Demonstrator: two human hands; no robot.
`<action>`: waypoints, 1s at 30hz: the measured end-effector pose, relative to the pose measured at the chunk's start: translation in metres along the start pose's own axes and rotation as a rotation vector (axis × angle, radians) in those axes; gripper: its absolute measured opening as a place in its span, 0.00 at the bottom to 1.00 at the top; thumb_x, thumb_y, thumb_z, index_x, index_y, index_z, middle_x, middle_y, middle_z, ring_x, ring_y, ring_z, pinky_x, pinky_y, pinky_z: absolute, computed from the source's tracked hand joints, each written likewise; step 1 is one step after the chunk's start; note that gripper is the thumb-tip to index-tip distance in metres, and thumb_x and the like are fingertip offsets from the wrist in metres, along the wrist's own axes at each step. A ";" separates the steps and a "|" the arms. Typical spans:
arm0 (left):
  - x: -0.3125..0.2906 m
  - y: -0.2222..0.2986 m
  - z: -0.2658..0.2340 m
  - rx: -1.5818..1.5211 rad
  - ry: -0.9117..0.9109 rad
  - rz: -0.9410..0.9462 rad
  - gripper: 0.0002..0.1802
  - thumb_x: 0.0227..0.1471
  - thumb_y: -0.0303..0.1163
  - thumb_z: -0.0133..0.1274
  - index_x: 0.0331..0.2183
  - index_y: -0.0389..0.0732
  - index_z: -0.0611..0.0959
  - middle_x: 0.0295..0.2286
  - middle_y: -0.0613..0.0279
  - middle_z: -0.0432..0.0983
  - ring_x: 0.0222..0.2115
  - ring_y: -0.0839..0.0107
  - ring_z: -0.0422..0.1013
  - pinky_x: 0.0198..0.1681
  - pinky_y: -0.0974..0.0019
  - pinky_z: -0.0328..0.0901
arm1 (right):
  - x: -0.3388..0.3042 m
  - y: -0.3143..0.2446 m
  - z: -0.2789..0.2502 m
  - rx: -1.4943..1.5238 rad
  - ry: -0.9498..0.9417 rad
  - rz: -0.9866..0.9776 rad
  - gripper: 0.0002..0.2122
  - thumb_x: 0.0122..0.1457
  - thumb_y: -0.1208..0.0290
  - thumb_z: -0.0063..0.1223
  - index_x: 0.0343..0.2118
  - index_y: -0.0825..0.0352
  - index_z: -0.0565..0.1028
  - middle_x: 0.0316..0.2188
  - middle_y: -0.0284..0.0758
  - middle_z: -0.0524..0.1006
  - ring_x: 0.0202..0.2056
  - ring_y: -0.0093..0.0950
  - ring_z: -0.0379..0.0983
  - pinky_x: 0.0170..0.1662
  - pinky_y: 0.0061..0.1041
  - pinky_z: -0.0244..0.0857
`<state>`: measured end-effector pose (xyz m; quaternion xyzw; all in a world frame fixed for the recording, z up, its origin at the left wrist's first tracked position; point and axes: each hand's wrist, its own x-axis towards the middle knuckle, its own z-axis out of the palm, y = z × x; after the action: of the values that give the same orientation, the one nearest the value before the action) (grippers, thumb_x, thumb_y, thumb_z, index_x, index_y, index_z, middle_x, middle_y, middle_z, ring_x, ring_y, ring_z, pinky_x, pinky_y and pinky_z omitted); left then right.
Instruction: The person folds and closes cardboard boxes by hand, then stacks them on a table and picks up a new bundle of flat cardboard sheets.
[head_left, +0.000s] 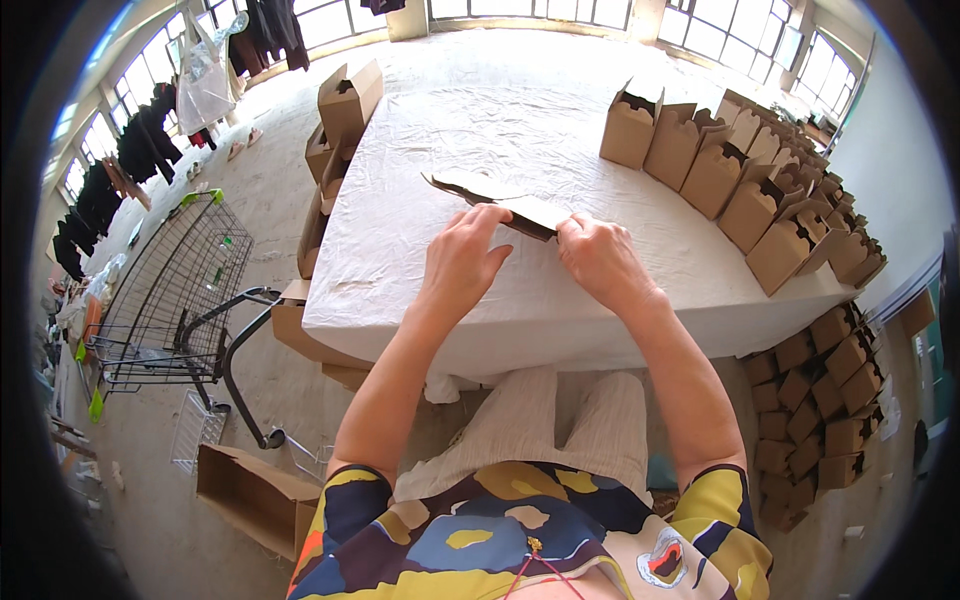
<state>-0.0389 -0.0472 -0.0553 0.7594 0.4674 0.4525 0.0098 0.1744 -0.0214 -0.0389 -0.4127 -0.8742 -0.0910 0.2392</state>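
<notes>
A flattened brown cardboard box [538, 211] is held slightly tilted above the white cloth on the table. Its upper face is bright with glare, and a dark folded edge faces me. My left hand [462, 258] is closed on its near edge with bent fingers, the thumb standing a little apart below. At the piece's right end, my right hand [602, 262] grips the corner, fingers curled and partly hidden by the back of the hand. Both forearms reach forward over the table's front edge.
Rows of upright brown boxes [720, 178] stand along the table's right side. More boxes [815, 385] are stacked on the floor at right. Boxes [345, 105] line the left edge. A wire shopping cart [175, 290] and an open carton [255, 495] are on the left floor.
</notes>
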 end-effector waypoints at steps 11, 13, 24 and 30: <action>0.061 0.021 -0.004 0.087 0.085 0.292 0.08 0.45 0.23 0.64 0.30 0.37 0.83 0.32 0.63 0.77 0.36 0.59 0.74 0.38 0.58 0.70 | 0.037 0.006 -0.061 0.320 -0.141 0.305 0.12 0.60 0.65 0.55 0.31 0.69 0.82 0.22 0.46 0.78 0.26 0.42 0.76 0.31 0.37 0.68; 0.070 0.027 -0.011 0.093 0.045 0.331 0.07 0.45 0.23 0.64 0.30 0.36 0.82 0.31 0.62 0.77 0.36 0.61 0.73 0.39 0.59 0.71 | 0.043 0.014 -0.068 0.244 -0.127 0.226 0.10 0.58 0.68 0.54 0.30 0.70 0.81 0.23 0.48 0.77 0.26 0.45 0.76 0.33 0.38 0.69; 0.082 0.033 -0.085 0.113 -0.358 0.386 0.17 0.34 0.33 0.74 0.30 0.41 0.87 0.34 0.65 0.78 0.38 0.65 0.70 0.44 0.61 0.69 | 0.086 0.069 -0.097 0.100 -0.078 0.492 0.13 0.51 0.70 0.51 0.29 0.78 0.78 0.30 0.54 0.80 0.35 0.49 0.80 0.44 0.42 0.74; 0.088 0.018 -0.087 0.092 -0.301 0.331 0.16 0.36 0.36 0.73 0.29 0.42 0.87 0.32 0.67 0.78 0.37 0.65 0.68 0.43 0.62 0.67 | 0.099 0.061 -0.089 0.308 -0.209 0.591 0.15 0.53 0.71 0.49 0.34 0.82 0.77 0.32 0.56 0.80 0.31 0.40 0.83 0.36 0.32 0.79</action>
<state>-0.0734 -0.0293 0.0635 0.8842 0.3501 0.3078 -0.0296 0.1979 0.0537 0.0852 -0.6141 -0.7401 0.1581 0.2239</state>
